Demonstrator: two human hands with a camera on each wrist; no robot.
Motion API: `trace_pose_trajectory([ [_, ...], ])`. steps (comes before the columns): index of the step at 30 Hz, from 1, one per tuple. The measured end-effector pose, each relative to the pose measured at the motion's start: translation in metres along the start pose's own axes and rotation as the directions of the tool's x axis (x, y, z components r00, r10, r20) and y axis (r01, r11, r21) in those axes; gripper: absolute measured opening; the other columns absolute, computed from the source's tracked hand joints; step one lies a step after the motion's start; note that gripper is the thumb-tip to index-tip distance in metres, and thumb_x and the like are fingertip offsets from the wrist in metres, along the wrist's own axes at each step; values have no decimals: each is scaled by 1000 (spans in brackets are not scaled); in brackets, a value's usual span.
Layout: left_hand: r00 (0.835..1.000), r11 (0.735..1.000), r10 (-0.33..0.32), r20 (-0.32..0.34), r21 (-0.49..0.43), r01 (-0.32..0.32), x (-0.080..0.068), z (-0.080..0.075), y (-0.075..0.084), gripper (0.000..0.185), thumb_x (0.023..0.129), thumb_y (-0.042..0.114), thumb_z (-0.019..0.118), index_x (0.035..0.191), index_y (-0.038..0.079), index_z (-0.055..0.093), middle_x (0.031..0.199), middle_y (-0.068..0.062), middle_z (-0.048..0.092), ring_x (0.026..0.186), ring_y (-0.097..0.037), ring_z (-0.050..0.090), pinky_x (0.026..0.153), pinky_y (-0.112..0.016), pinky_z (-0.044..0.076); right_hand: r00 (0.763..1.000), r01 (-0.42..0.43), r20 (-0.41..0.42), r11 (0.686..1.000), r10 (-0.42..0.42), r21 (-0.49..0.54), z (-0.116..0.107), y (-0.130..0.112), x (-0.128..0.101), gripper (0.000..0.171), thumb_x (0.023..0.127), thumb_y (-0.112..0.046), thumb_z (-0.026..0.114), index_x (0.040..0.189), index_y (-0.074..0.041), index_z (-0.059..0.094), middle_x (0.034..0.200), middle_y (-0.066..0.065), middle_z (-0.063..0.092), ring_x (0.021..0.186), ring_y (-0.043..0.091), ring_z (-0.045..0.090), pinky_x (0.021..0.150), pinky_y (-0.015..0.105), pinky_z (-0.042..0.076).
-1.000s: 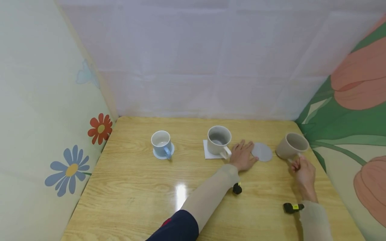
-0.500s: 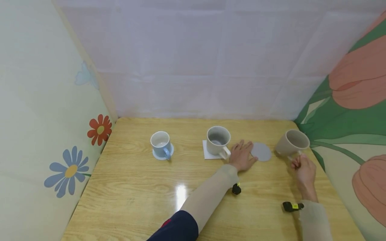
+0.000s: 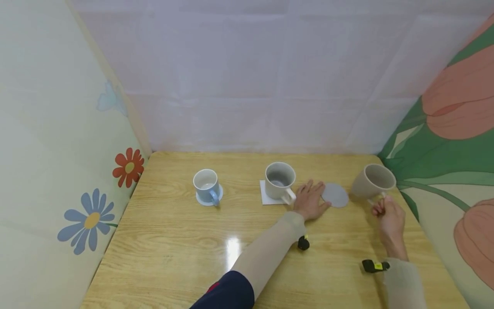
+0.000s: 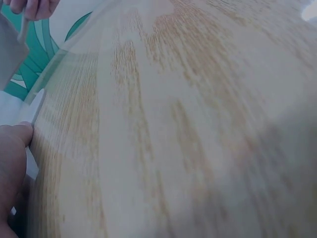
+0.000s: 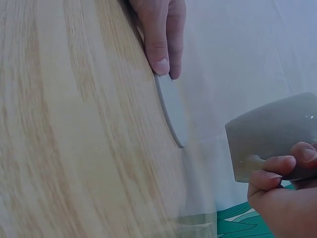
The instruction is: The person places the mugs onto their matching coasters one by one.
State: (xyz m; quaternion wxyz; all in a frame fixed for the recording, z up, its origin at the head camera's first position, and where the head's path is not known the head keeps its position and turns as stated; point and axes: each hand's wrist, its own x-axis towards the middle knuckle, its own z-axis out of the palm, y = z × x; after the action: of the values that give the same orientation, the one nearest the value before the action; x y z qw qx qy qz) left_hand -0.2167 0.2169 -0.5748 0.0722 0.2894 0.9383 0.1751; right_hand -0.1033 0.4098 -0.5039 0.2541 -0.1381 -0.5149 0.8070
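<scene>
My right hand [image 3: 390, 221] grips the handle of a greyish-beige mug [image 3: 368, 184] at the right of the table. In the right wrist view the mug [image 5: 270, 134] hangs clear of the wood, with the fingers curled at its handle. My left hand [image 3: 310, 202] lies palm down with fingers spread, left of a grey round coaster [image 3: 335, 195]. Its thumb touches the coaster's near edge; the right wrist view shows fingertips right at the coaster's rim [image 5: 171, 111]. Nothing stands on this coaster.
Close left of my left hand, a white mug [image 3: 275, 189] stands on a white square coaster [image 3: 266, 197]. Farther left, a blue mug [image 3: 206, 189] rests on a round pale coaster [image 3: 199, 200]. A white cloth wall [image 3: 247, 120] backs the wooden table [image 3: 166, 240].
My right hand has lifted the greyish-beige mug off the table, and it has shifted slightly up and left. The left hand has stayed in place at the coaster.
</scene>
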Motion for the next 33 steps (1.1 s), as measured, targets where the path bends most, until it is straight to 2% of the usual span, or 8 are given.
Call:
trace_pose_trajectory([
  [11,1000,1000,6,-18,-14,-6,1,2,-1,73,108,66,45,170,33,26,177,19,19,167,-13,9,136,-35,7,1000,6,22,1000,-6,1,5,0,-1,41,116,-11,38,77,0,43,74,3,44,70,15,44,59,26,39],
  [24,999,1000,11,-40,13,-10,2,2,-2,73,108,66,45,170,33,28,177,18,21,167,-14,10,136,-35,8,991,23,129,1000,-21,-14,15,3,-3,37,116,-13,41,81,-4,46,77,1,46,72,14,42,61,27,37],
  [29,1000,1000,12,-22,10,-12,2,1,-2,73,108,66,43,171,32,26,177,18,19,167,-14,8,136,-35,7,990,14,140,1000,-12,-15,17,5,-4,37,116,-12,40,80,-4,43,77,2,43,73,15,41,62,28,36],
  [33,1000,1000,9,-7,6,-9,2,2,-1,74,108,66,42,171,33,24,177,19,17,167,-13,7,136,-35,6,988,17,153,998,-8,-53,15,7,-5,38,117,-15,39,81,-4,42,78,1,44,74,15,42,62,28,38],
])
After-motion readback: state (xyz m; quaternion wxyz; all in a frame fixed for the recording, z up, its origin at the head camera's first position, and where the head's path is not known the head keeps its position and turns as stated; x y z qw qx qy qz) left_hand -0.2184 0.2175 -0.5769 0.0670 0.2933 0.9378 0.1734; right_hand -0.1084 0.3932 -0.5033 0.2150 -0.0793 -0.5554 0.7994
